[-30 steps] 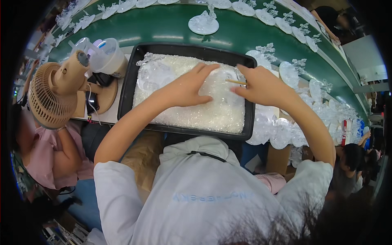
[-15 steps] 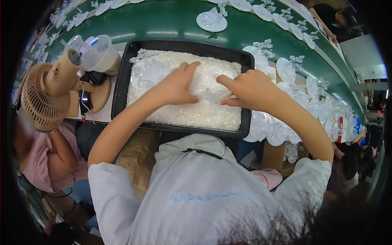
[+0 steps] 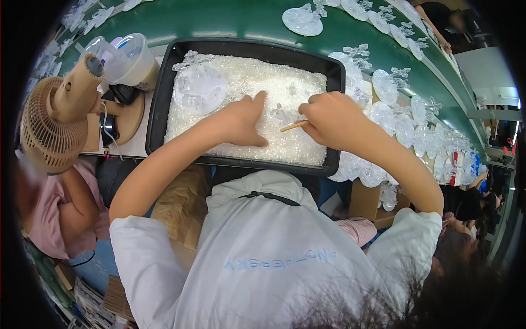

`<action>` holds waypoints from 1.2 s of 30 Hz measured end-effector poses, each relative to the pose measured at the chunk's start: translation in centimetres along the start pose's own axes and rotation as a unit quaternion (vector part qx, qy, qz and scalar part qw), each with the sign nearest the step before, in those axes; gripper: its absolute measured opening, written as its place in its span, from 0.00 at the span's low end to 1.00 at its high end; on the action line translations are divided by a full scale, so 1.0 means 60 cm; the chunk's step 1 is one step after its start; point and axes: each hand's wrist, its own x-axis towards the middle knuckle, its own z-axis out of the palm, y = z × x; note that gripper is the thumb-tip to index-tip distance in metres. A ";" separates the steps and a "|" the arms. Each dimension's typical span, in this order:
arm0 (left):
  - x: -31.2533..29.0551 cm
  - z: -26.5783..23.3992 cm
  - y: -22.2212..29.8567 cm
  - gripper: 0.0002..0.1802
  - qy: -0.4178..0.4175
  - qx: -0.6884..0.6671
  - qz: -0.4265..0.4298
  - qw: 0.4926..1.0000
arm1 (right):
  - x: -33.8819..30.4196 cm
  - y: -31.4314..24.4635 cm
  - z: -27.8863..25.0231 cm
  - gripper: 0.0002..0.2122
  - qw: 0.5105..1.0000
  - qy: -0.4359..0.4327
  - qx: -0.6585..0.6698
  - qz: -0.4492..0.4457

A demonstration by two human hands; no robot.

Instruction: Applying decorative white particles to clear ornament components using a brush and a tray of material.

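Note:
A black tray (image 3: 159,104) in front of me holds a bed of glittery white beads (image 3: 235,71). Over its middle, my left hand (image 3: 241,120) rests with thumb and forefinger spread wide. Between my hands lie small clear decorative pieces (image 3: 280,114); whether a clear plate is under them I cannot tell, as it blends with the beads. My right hand (image 3: 334,120) is closed on a thin wooden stick (image 3: 294,126) whose end points left toward those pieces. A round clear plastic plate (image 3: 200,90) with a small ornament at its edge lies at the tray's far left.
Many clear round pieces (image 3: 402,129) crowd the table to the right. Another clear disc (image 3: 303,22) sits on the green belt (image 3: 219,24) beyond the tray. To the left stand a tan fan (image 3: 55,126) and a plastic cup (image 3: 134,60); a person in pink (image 3: 60,214) sits there.
My right fingers have closed in and the wooden stick shows clearly now. My left hand keeps its spread shape. The disc on the green belt appears farther right.

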 end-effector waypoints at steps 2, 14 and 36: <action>0.006 0.005 0.009 0.61 -0.025 -0.117 0.025 0.992 | 0.007 -0.016 0.015 0.09 0.998 0.052 0.046 0.005; -0.016 -0.008 -0.001 0.53 0.155 -0.227 0.101 0.956 | 0.023 -0.017 0.001 0.19 0.894 0.143 0.384 0.184; -0.058 -0.047 0.006 0.50 0.272 -0.478 0.238 0.800 | -0.044 -0.121 0.102 0.24 0.107 0.232 0.937 0.239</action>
